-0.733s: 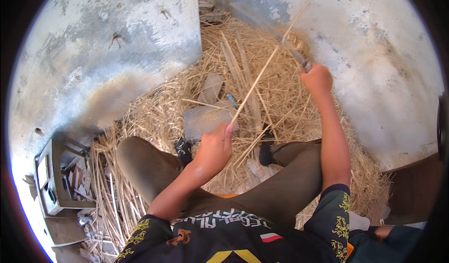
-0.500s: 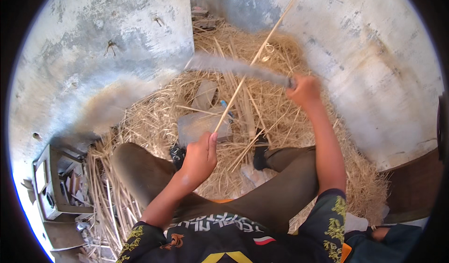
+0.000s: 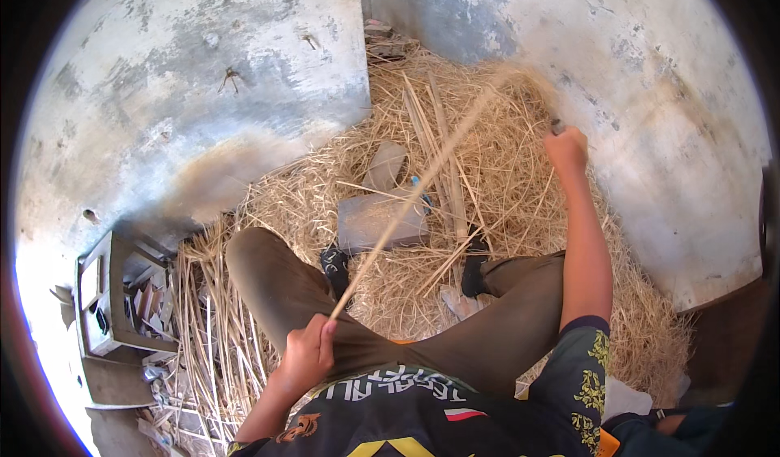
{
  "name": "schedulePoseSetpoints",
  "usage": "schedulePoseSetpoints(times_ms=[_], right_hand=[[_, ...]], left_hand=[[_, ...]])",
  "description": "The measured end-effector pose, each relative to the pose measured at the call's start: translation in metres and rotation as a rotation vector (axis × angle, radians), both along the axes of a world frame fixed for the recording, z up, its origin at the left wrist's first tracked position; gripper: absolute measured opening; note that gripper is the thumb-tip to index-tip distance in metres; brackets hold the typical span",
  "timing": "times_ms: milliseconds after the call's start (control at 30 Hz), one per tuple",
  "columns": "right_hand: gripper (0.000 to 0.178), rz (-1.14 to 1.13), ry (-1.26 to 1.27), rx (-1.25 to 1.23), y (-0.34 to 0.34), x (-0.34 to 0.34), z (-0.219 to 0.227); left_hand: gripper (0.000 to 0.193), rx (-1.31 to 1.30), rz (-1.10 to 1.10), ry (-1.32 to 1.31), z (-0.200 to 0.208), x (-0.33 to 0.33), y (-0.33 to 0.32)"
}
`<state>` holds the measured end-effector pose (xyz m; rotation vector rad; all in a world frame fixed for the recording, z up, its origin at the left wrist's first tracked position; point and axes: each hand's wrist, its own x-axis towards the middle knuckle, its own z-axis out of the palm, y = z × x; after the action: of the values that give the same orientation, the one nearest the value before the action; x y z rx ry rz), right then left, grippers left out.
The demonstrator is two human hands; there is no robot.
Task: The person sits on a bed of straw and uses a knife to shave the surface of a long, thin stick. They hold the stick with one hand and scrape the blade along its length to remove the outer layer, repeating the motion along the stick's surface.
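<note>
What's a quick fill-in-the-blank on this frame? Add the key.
1. The strip has its near end in the ____ (left/right) hand.
2. The right hand, closed on a tool, is ____ (higher/lower) in the picture than the left hand.
3. Seen from above, the strip passes ____ (over/under) the block.
4. The wooden box stands on the picture's ____ (left/right) side.
Missing words: left; higher; over; left.

A long, thin, straw-coloured strip, held up by its near end, slants away from lower left to upper right, its far half smeared into pale blur. Right of it, a gripped knife shows only a short dark piece; its blade is too indistinct to make out.
</note>
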<state>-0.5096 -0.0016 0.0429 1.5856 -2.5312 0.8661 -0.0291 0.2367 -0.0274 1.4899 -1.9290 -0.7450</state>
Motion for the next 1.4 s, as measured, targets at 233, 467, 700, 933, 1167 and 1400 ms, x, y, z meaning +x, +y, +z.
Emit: schedulePoseSetpoints(times_ms=[233, 467, 700, 933, 1167, 1400], right_hand=[[0.029, 0.182, 0.198, -0.034, 0.005, 0.014, -0.012], [0.036, -0.306, 0.052, -0.079, -0.014, -0.115, -0.057], [0.031, -0.049, 0.264, 0.056, 0.014, -0.055, -0.032], [0.029, -0.803, -0.098, -0.131, -0.003, -0.154, -0.121], [0.018, -0.181, -1.145, -0.313, -0.011, -0.128, -0.085], [0.027, -0.061, 0.01, -0.253, 0.063, 0.067, -0.003]], left_hand=[[0.022, 0.0, 0.03, -0.063, -0.007, 0.029, 0.021], [0.03, 0.253, -0.118, -0.235, -0.013, 0.077, 0.082], [0.033, 0.387, 0.046, -0.145, -0.039, 0.13, 0.119], [0.038, 0.355, 0.147, -0.168, -0.032, 0.178, 0.167], [0.044, 0.506, 0.185, 0.243, -0.028, 0.097, 0.102], [0.043, 0.272, -0.056, 0.426, -0.022, -0.012, -0.005]])
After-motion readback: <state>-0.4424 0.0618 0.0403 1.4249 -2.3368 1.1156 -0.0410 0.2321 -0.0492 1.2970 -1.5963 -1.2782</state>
